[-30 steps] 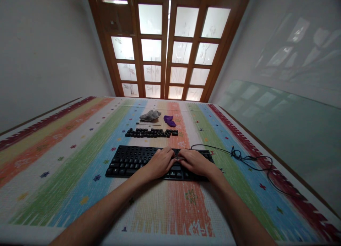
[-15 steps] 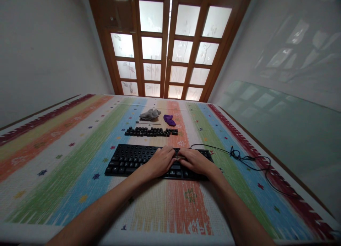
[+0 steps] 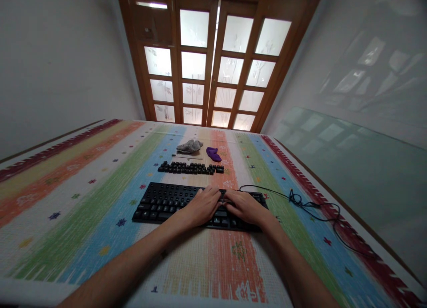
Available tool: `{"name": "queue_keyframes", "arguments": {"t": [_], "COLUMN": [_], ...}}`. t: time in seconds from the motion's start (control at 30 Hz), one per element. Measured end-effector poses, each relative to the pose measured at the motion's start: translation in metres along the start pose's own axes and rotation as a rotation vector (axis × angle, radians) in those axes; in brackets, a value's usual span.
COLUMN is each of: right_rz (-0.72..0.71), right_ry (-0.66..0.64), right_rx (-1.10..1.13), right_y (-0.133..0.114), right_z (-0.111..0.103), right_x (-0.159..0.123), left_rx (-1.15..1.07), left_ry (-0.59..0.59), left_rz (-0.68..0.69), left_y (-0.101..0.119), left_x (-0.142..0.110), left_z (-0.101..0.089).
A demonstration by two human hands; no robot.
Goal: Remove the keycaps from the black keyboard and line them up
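A black keyboard (image 3: 159,206) lies across the striped tablecloth, with bare key posts showing in its far rows. Over its right half, my left hand (image 3: 204,205) is closed, thumb and fingers pinched together. My right hand (image 3: 246,206) meets it fingertip to fingertip, its fingers curled in too. Whatever sits between the fingertips is too small and hidden to name. Beyond the keyboard, several loose black keycaps (image 3: 190,168) are lined up in rows.
Behind the keycaps lie a thin stick (image 3: 188,158), a crumpled grey cloth (image 3: 190,146) and a purple cloth (image 3: 214,154). The keyboard's black cable (image 3: 308,205) runs tangled to the right. A wooden door with glass panes (image 3: 213,63) stands past the table.
The view tilts slightly. Both hands stay over the same part of the keyboard with only small finger movements; the keycaps and cloths keep their places.
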State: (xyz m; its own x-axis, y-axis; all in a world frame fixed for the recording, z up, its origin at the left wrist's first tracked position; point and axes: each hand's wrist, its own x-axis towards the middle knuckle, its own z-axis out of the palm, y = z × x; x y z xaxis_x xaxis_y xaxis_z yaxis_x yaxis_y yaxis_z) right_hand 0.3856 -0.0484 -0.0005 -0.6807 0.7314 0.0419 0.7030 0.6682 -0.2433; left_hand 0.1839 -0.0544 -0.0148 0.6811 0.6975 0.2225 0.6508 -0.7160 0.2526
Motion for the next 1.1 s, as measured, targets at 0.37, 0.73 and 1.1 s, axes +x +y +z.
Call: {"name": "queue_keyframes", "arguments": {"t": [0.37, 0.73, 1.1], "right_rz": [-0.012, 0.033, 0.024], "right_ry": [0.016, -0.026, -0.025], "right_rx": [0.015, -0.015, -0.070], "right_y": [0.0024, -0.0032, -0.0029], "right_z": [0.0011, -0.0038, -0.0016], "right_x": [0.0000, 0.0014, 0.0009], "left_rx": [0.035, 0.064, 0.084], "left_ry": [-0.031, -0.042, -0.019], "left_rz": [-0.001, -0.016, 0.006], "left_y": [0.0012, 0.0030, -0.0009], "left_x": [0.0014, 0.0015, 0.0010], "left_z": [-0.0026, -0.0029, 0.0033]}}
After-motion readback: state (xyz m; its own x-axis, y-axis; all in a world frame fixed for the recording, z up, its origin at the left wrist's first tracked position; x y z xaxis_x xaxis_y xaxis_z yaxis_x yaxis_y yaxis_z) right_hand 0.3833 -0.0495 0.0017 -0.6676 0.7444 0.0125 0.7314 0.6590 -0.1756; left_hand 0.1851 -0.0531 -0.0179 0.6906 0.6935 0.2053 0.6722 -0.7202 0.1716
